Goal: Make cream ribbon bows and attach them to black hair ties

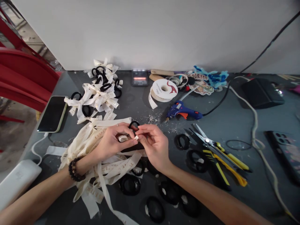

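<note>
My left hand [114, 137] is closed on a cream ribbon [122, 138] whose looped end shows between thumb and fingers. My right hand [153, 142] pinches at the same spot, where a small white end sticks out. A black hair tie [134, 124] stands up between the fingertips of both hands. Under my left wrist lies a heap of cream printed ribbon strips [82, 140]. Several black hair ties lie below my hands, one of them a thick ring [130, 185] and another a ring with white residue [155, 209].
A pile of ribbon bows on hair ties [100, 93] sits at the back left. A ribbon spool [164, 90], a blue glue gun [182, 111], scissors [208, 140] and yellow-handled pliers [217, 168] lie to the right. Phones [52, 114] and cables flank the grey table.
</note>
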A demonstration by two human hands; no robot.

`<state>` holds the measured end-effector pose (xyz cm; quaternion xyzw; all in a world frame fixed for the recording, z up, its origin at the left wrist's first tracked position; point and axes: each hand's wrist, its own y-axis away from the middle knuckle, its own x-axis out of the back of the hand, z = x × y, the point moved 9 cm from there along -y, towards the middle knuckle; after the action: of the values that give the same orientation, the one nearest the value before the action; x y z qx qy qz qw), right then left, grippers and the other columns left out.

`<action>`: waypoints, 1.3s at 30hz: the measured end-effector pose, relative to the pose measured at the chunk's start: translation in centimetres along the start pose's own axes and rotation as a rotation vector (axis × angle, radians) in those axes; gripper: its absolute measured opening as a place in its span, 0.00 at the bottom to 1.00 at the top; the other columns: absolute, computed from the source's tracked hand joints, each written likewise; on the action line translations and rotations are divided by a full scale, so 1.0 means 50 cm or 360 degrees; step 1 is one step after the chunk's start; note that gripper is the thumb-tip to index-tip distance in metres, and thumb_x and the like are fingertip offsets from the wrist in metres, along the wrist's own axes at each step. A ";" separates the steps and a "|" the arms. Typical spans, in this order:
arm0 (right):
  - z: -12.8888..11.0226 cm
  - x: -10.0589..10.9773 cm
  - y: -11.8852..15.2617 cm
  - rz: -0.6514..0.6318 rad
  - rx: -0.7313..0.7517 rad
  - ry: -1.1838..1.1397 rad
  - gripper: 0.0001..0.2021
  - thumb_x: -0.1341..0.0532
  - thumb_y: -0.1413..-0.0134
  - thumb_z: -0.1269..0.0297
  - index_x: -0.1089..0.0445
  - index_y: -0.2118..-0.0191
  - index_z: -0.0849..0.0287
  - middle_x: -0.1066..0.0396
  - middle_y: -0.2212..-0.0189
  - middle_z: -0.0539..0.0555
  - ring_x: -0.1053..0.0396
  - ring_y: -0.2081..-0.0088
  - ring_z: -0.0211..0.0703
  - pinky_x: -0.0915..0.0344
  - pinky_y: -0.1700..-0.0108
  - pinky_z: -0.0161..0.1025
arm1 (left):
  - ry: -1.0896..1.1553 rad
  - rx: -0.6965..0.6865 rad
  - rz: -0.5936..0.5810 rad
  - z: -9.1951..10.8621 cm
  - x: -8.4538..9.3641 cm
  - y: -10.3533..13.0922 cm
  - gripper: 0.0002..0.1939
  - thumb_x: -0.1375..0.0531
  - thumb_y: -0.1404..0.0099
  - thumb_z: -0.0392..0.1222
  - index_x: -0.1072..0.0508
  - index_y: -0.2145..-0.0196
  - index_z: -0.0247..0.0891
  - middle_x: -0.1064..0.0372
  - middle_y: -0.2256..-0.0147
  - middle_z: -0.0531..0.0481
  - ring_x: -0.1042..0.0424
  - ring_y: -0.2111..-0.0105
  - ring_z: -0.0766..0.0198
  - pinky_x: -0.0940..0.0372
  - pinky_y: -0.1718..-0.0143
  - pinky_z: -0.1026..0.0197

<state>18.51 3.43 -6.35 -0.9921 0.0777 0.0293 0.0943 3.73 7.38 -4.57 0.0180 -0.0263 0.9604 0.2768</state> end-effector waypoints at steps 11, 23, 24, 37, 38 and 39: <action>-0.011 0.000 0.002 -0.0038 0.0081 0.0003 0.10 0.30 0.34 0.60 0.23 0.49 0.48 0.17 0.61 0.51 0.18 0.56 0.44 0.24 0.51 0.44 | 0.0050 0.0068 0.0000 -0.003 0.006 0.001 0.03 0.30 0.31 0.40 0.14 0.62 0.41 0.22 0.51 0.44 0.22 0.51 0.56 0.31 0.51 0.58; -0.002 0.003 0.007 0.0022 -0.0005 0.0105 0.10 0.30 0.36 0.60 0.24 0.51 0.51 0.20 0.65 0.50 0.22 0.62 0.42 0.26 0.56 0.42 | -0.0184 0.0056 -0.0001 0.011 0.000 0.000 0.10 0.34 0.26 0.46 0.17 0.61 0.37 0.19 0.61 0.46 0.24 0.64 0.64 0.32 0.61 0.62; -0.002 0.006 0.006 0.0048 -0.0009 0.0094 0.10 0.30 0.35 0.60 0.25 0.51 0.52 0.21 0.65 0.50 0.22 0.62 0.42 0.27 0.57 0.41 | -0.0174 0.0065 -0.0002 0.007 0.000 0.001 0.10 0.32 0.29 0.47 0.17 0.59 0.37 0.19 0.62 0.47 0.26 0.67 0.65 0.34 0.65 0.64; 0.017 0.010 0.006 0.0113 -0.0122 0.0074 0.13 0.31 0.36 0.59 0.24 0.48 0.51 0.20 0.62 0.52 0.22 0.60 0.44 0.27 0.54 0.45 | -0.0055 0.0250 0.0149 -0.020 0.014 0.002 0.15 0.27 0.34 0.49 0.19 0.58 0.35 0.21 0.65 0.48 0.29 0.72 0.68 0.36 0.73 0.67; 0.019 0.012 0.006 0.0138 -0.0143 0.0069 0.12 0.30 0.36 0.58 0.24 0.48 0.51 0.21 0.63 0.51 0.22 0.61 0.44 0.27 0.54 0.45 | -0.0057 0.0239 0.0152 -0.019 0.015 0.001 0.15 0.27 0.35 0.48 0.19 0.59 0.35 0.20 0.64 0.47 0.28 0.72 0.67 0.36 0.72 0.66; 0.018 0.014 0.007 0.0158 -0.0145 0.0064 0.12 0.30 0.36 0.58 0.24 0.49 0.51 0.21 0.63 0.51 0.23 0.61 0.44 0.27 0.55 0.45 | -0.0056 0.0217 0.0160 -0.018 0.016 0.001 0.14 0.27 0.35 0.48 0.19 0.59 0.35 0.20 0.64 0.46 0.27 0.71 0.67 0.35 0.72 0.66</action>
<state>19.08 3.17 -7.37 -0.9906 0.1273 0.0175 0.0459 3.01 7.80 -5.45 0.0524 0.0333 0.9722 0.2258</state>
